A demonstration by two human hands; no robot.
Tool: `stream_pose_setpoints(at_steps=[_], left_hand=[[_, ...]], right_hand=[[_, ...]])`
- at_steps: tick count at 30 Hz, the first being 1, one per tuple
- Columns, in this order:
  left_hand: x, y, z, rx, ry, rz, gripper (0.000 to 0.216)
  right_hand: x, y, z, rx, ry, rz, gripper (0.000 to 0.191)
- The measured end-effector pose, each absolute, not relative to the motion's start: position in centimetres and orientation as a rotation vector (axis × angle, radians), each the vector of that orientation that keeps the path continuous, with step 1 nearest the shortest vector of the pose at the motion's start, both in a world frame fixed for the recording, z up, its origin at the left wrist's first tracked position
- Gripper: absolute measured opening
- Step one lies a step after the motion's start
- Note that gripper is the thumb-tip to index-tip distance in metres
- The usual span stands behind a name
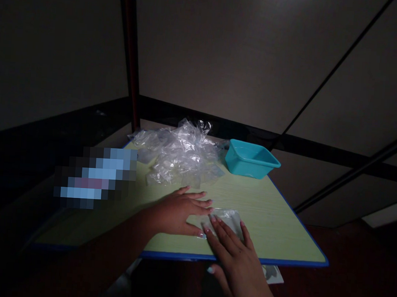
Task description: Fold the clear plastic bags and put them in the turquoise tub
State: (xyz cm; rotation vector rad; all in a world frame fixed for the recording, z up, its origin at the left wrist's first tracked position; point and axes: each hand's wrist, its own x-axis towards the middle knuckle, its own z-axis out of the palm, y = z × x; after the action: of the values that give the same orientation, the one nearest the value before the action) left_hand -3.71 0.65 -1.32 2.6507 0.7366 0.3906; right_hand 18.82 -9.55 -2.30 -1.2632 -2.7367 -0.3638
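Observation:
Near the front edge of the table lies a flat, clear plastic bag (229, 216). My right hand (234, 253) rests on it with the fingers stretched out, covering much of its surface. My left hand (183, 212) is spread flat on the tabletop at the bag's left side, its thumb and fingertips at the bag's edge. Neither hand grips anything. Behind my hands sits a loose heap of crumpled clear plastic bags (184, 154).
A turquoise plastic basin (251, 160) stands at the table's back right. The pale green table (280, 234) has a blue rim. A blurred-out patch (96, 178) covers the left side. Wall panels rise behind, and a white item (273, 275) shows below the table edge.

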Motion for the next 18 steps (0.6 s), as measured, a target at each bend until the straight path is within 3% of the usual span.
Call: stream_pose_setpoints(at_steps=[11, 18], left_hand=[[-3.7, 0.7, -1.6, 2.624, 0.763, 0.348, 0.061], [-3.6, 0.7, -1.4, 2.599, 0.77, 0.319, 0.061]], right_hand=[[21.3, -10.5, -3.4, -1.525, -2.385, -0.485, 0.063], [21.6, -12.0, -4.9, -1.249, -2.35, -0.537, 0.054]])
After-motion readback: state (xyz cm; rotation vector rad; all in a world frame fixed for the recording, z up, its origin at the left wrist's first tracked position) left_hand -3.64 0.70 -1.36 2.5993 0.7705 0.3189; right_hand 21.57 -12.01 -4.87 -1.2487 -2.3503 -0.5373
